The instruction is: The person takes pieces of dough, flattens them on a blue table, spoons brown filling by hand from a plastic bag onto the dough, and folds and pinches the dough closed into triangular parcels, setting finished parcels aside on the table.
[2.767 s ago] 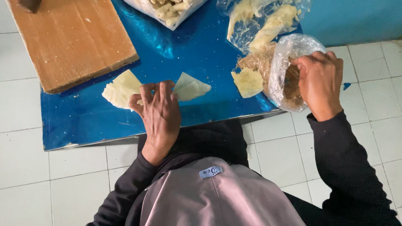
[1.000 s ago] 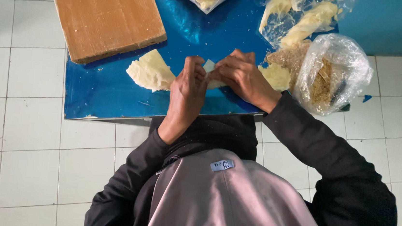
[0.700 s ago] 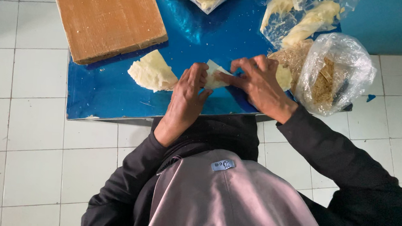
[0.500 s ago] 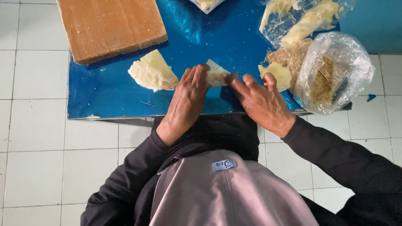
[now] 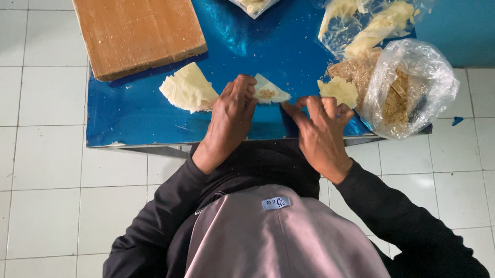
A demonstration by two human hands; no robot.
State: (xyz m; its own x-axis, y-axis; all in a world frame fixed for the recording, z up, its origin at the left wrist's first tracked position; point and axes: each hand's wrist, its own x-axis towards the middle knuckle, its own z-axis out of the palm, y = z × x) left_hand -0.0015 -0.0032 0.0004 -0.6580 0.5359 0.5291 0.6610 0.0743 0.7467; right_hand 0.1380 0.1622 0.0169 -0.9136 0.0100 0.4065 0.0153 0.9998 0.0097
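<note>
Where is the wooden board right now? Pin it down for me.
In the head view the wooden board lies at the upper left of the blue sheet, overhanging its left edge, just above the stack of pale wrappers and left of the left hand.

On the table (image 5: 141, 124): board (image 5: 134, 19) at 11 o'clock, stack of wrappers (image 5: 187, 87) just below its corner. Folded wrapper (image 5: 271, 91) at centre, under left hand (image 5: 231, 117) fingertips, right hand (image 5: 319, 133) at its 4 o'clock. Bag of filling (image 5: 410, 90) at 3 o'clock; 2 more bags at 12 and 1.
</note>
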